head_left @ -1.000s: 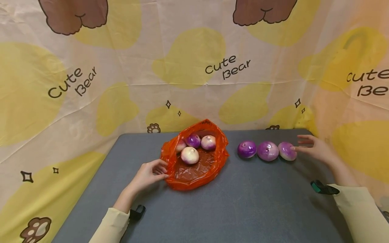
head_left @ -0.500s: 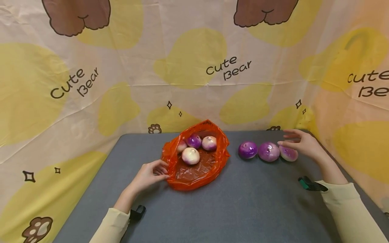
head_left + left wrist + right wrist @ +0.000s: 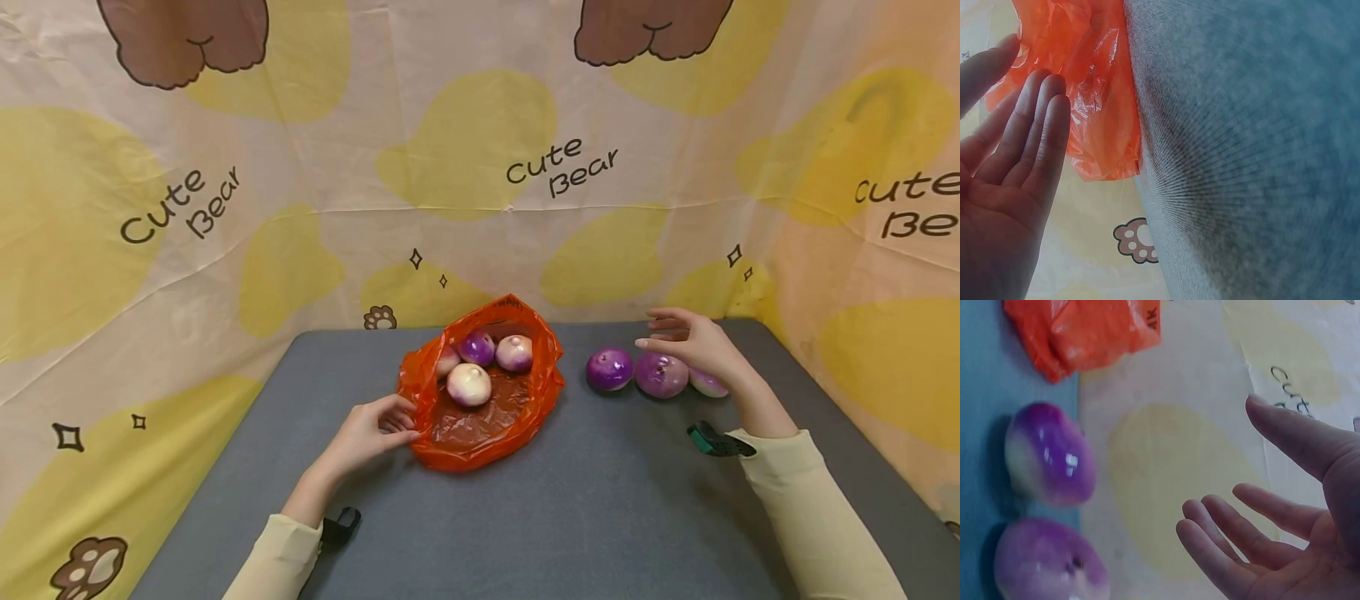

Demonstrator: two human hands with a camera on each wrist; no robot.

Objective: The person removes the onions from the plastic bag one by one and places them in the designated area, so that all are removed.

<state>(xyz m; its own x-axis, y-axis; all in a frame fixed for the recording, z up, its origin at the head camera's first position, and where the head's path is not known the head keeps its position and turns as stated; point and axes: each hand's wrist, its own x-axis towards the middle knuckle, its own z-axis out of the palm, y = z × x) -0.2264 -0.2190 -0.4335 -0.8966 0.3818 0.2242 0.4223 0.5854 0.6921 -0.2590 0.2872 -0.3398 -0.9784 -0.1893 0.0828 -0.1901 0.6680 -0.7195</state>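
Observation:
An orange plastic bag [image 3: 480, 429] lies open on the grey table [image 3: 600, 517], with several purple-and-white bulbs inside, one near the front [image 3: 468, 384]. My left hand [image 3: 371, 429] rests at the bag's left rim. Its fingers [image 3: 1035, 137] lie straight against the orange plastic [image 3: 1097, 94]. To the right, three purple bulbs sit in a row: left [image 3: 609, 369], middle [image 3: 661, 375], and right [image 3: 708, 383], which is partly hidden. My right hand [image 3: 690, 343] hovers over the middle and right ones, fingers spread and holding nothing. The right wrist view shows the open palm [image 3: 1260, 544] beside two bulbs [image 3: 1047, 456].
A cloth backdrop [image 3: 480, 167] printed with "Cute Bear" and yellow blobs walls the table at the back and sides. Bare grey tabletop stretches in front of the bag and bulbs. Small clips sit at each wrist, black [image 3: 341, 525] and green [image 3: 712, 442].
My right hand has moved left, from beside the rightmost bulb to above the middle and right bulbs. The left hand and the bag have stayed put.

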